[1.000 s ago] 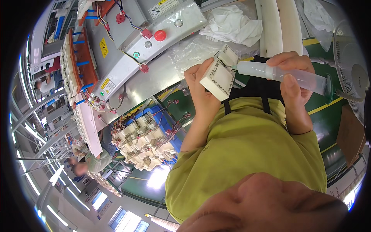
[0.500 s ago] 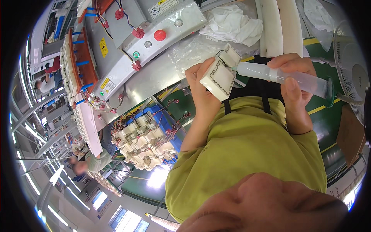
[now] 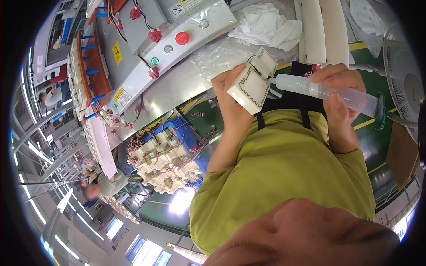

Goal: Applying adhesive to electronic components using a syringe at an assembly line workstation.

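Note:
My left hand (image 3: 230,91) is closed round a white plastic housing (image 3: 249,92) with a dark wavy line along its flat face. A smaller white section (image 3: 265,63) stands at the housing's far end. In my right hand (image 3: 341,91) is a translucent dispensing syringe (image 3: 299,85), gripped round its barrel with thumb and fingers. The syringe lies nearly level, and its narrow tip points left at the housing's edge. Whether the tip touches the housing, I cannot tell. A clear flange ends the barrel on the right.
A grey machine panel with a red button (image 3: 182,38) stands at the upper left. Crumpled white cloth (image 3: 268,29) lies on the metal bench. Below left, a blue crate (image 3: 188,137) carries several cream housings with wires. A fan (image 3: 406,88) stands at right; people work far left.
The housing in my left hand has shifted slightly left. My right hand and the syringe have moved a little, and a red connector now shows above the syringe.

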Demonstrator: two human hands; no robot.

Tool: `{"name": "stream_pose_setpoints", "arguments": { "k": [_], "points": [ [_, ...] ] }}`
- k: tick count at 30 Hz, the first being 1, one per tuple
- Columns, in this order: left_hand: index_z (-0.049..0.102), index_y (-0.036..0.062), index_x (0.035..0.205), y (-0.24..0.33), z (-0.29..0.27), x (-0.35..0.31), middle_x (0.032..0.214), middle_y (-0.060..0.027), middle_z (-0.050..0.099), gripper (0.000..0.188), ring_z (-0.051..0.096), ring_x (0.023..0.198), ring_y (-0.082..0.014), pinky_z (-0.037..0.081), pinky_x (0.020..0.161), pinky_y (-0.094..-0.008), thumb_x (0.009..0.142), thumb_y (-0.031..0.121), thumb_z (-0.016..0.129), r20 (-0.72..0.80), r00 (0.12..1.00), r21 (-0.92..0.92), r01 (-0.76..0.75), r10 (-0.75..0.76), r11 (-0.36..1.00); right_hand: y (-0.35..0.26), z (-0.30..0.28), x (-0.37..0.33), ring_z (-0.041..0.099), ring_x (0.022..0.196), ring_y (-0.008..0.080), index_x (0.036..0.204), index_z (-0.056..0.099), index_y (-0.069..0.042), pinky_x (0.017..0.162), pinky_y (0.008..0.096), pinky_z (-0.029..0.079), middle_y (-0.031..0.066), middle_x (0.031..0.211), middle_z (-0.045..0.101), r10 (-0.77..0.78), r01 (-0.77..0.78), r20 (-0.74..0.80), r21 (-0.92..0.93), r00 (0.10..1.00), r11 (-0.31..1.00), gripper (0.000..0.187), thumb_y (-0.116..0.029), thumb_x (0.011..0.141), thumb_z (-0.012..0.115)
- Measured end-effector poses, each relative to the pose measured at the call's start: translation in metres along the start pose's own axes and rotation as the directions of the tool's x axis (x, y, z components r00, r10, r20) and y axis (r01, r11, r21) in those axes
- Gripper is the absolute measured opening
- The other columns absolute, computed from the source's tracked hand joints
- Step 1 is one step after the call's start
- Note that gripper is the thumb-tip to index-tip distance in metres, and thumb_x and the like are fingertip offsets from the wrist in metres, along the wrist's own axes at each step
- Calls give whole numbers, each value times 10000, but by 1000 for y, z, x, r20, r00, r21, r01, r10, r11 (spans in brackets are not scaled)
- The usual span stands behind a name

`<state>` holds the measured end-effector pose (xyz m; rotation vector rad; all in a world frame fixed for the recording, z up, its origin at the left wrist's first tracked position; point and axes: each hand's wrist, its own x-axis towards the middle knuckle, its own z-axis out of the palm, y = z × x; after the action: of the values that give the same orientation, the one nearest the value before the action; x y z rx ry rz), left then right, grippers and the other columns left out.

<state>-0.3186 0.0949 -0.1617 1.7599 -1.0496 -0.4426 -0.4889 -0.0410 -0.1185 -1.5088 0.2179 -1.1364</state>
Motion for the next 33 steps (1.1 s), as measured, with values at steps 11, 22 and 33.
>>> {"name": "stream_pose_setpoints", "arguments": {
  "k": [11, 22, 33],
  "points": [
    [438, -23, 1157, 3, 0, 2, 1166, -135, 505, 515, 525, 1049, -203, 394, 923, -307, 715, -27, 701, -9, 1000, -1, -3, 3, 1000, 0, -2, 0, 611, 787, 223, 993, 504, 41, 697, 301, 496, 231, 935, 601, -33, 33, 21, 11, 999, 999, 185, -51, 837, 543],
    [534, 32, 1193, 0, 3, 2, 1094, -102, 513, 533, 398, 1055, -253, 368, 898, -335, 691, 58, 714, -69, 997, -61, -34, 30, 998, -1, -8, -4, 582, 765, 194, 967, 523, 29, 656, 273, 461, 217, 900, 616, -29, 31, 34, -49, 999, 998, 180, -82, 831, 560],
    [527, 16, 1197, -3, 4, 0, 1100, -107, 471, 519, 442, 1036, -246, 378, 898, -331, 705, 17, 692, -59, 998, -134, 6, -14, 991, -1, -6, -3, 582, 758, 195, 965, 520, 27, 654, 277, 460, 215, 891, 617, -48, 48, 14, -22, 999, 999, 180, -96, 840, 558]
  ]
}}
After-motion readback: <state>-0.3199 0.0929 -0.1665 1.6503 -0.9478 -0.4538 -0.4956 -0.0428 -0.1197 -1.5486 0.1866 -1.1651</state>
